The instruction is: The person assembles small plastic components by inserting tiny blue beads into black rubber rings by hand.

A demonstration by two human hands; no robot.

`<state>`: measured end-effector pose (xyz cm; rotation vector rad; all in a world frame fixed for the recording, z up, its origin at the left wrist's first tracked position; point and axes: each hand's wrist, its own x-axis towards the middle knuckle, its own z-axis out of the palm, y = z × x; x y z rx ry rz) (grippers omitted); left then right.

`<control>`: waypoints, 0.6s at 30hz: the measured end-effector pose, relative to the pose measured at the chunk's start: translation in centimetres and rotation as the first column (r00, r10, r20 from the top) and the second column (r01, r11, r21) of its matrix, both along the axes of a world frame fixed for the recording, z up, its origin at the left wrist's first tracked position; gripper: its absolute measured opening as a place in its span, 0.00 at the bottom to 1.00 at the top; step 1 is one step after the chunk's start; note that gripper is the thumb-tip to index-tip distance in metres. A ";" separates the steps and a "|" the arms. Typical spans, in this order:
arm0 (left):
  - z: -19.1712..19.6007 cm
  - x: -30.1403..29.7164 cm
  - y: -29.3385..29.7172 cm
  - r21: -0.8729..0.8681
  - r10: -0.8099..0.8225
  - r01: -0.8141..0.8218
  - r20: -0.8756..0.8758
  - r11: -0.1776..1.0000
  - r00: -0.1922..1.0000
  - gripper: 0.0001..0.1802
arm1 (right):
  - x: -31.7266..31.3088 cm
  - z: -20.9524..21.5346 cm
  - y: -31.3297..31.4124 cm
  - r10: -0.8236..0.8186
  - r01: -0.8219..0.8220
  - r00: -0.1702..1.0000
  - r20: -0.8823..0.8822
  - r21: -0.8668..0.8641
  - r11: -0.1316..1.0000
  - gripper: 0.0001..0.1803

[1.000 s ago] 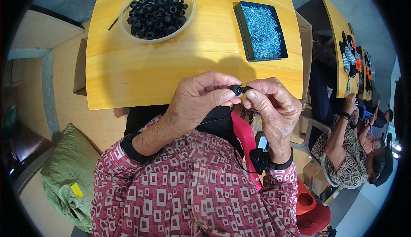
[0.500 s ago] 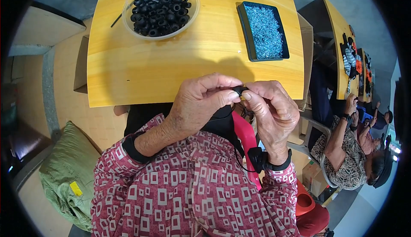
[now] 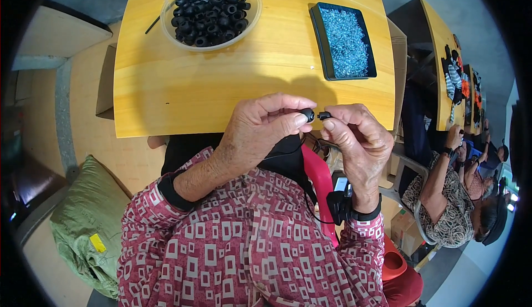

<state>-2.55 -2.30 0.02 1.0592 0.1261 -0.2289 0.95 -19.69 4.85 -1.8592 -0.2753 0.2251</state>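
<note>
left hand, bowl and tray beyond

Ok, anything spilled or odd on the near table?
Pale speck on the table, left of the tray of bluish pieces, possibly stray; dark mark toward the near-left corner. Both too small to identify.

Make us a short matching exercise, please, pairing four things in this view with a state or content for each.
1. Round bowl
2. Dark tray
3. Left hand
4. Green sack

A. Filled with small blue pieces
B. Bears a yellow patch
C. Filled with black ring-shaped pieces
D. Pinches a black piece

Pairs: 1-C, 2-A, 3-D, 4-B.
</note>
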 end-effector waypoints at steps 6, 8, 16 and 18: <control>-0.4 0.1 -0.1 -0.084 0.003 -0.002 0.006 0.996 1.000 0.12 | 0.2 -0.4 0.1 0.006 -0.008 0.999 0.043 0.042 0.999 0.05; -0.3 0.1 0.0 -0.076 -0.022 0.020 -0.018 0.997 1.000 0.11 | 0.2 -0.4 0.2 0.033 -0.035 0.997 0.071 0.015 0.999 0.06; -0.4 -0.1 0.1 0.013 -0.002 0.002 0.005 1.000 1.000 0.11 | 0.3 0.4 0.6 0.170 -0.114 0.944 0.284 -0.204 0.972 0.05; -0.4 -0.1 0.1 0.008 0.006 -0.006 0.011 1.000 1.000 0.11 | 0.3 0.4 0.6 0.192 -0.113 0.929 0.315 -0.252 0.961 0.05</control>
